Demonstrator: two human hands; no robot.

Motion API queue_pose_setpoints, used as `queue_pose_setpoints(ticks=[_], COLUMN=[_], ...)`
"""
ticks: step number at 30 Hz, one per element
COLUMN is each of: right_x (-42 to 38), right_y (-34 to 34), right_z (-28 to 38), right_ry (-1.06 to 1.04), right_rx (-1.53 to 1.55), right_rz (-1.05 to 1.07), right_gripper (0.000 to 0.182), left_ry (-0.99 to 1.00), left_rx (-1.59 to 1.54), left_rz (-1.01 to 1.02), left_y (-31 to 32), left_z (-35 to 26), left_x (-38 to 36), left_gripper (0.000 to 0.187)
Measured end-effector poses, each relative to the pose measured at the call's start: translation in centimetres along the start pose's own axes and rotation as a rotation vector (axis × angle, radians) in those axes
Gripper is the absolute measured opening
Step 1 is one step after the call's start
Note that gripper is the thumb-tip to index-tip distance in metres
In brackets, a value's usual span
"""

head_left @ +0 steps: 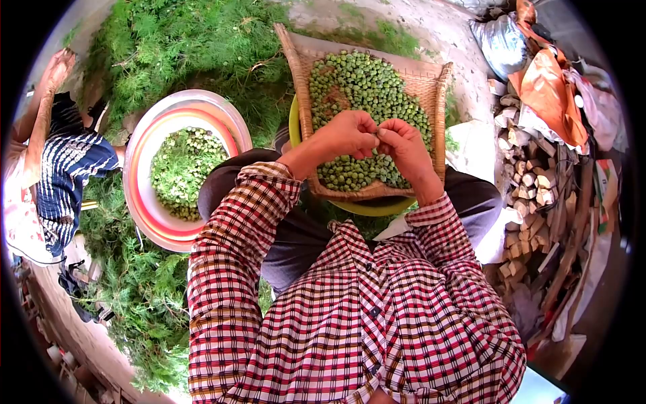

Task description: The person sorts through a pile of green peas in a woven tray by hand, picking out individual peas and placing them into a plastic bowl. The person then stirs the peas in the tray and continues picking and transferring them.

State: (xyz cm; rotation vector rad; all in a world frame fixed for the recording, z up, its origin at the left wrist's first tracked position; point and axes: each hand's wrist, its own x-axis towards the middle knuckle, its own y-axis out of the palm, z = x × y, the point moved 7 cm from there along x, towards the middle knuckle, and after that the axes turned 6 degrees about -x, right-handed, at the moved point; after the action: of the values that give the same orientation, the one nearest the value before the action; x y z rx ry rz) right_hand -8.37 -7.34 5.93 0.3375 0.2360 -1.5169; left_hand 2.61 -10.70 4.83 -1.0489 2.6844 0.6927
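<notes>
My left hand (348,135) and my right hand (408,148) meet above a woven scoop-shaped basket (441,114), fingertips pinched together. Whatever sits between the fingers is too small to make out. Many small round green cones (367,77) lie spread inside the basket, and a patch of bare weave shows at its left side. Beneath the basket is a yellow-green basin (377,207), mostly covered. Left of my knee stands a red and white basin (151,225) holding green cones and leafy bits (188,165).
Cut feathery green branches (182,47) are heaped on the ground ahead and to the left. Another person (74,155) sits at far left, one hand (59,67) raised. Split firewood (531,182) is stacked at right, below an orange bag (548,94).
</notes>
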Motion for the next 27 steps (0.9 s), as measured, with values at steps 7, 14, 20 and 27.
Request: queue_pose_setpoints(ticks=[7,14,20,27], right_x=[-3.4,-9.2,-4.9,1.0], right_y=[-2.8,-3.2,-1.4,1.8], right_z=[-0.8,-6.9,-5.3,-8.1], right_ry=[0.045,-0.076,-0.188,-0.412], right_rx=[-0.061,-1.152,-1.138,-1.49], right_rz=[0.001,0.13,0.07,0.064], right_gripper=[0.005,0.011,0.01,0.011], left_ry=[0.114,0.171,0.267,0.297], left_rx=[0.68,0.743,0.67,0.573], left_rz=[0.041,-0.093,-0.186,-0.201], left_y=[-0.5,-1.0,-2.6,-3.0], left_z=[-0.5,-1.0,-3.0,-3.4], left_x=[0.2,-0.3,-0.4,-1.2], left_gripper=[0.025,0.031,0.033,0.029])
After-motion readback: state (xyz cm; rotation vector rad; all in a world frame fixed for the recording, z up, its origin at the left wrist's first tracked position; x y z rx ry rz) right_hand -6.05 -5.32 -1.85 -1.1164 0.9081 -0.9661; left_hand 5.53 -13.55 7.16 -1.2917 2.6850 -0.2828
